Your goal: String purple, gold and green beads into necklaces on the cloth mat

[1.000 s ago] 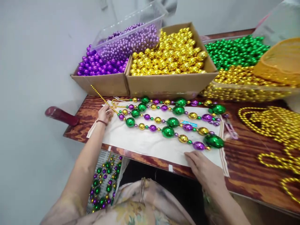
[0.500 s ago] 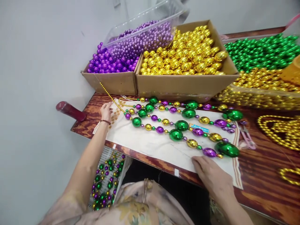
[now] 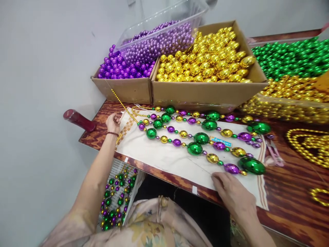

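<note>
A bead garland [image 3: 194, 148] in green, gold and purple lies in several rows across the white cloth [image 3: 164, 154]. At the cloth's left end is my left hand [image 3: 113, 123], its fingers curled; what they hold, if anything, is hidden. A string of tiny gold beads [image 3: 118, 97] slants beyond that hand, from the purple bead box to the garland. My right hand [image 3: 231, 187] rests at the cloth's front edge, thumb and forefinger pinched on a thin thread [image 3: 199, 166], which runs up left over the cloth.
Behind the cloth stand cardboard boxes of purple beads [image 3: 128, 70] and gold beads [image 3: 200, 65]. A dark red bottle-like object [image 3: 79, 120] leans at left. Pink snips [image 3: 275, 154] and gold bead strands [image 3: 308, 144] lie at right. A basket [image 3: 118, 192] below holds finished-looking garlands.
The view has shifted slightly. My left hand has moved a little left, its fingers curling more tightly. My right hand stays almost in place, and the garland lies as before.
</note>
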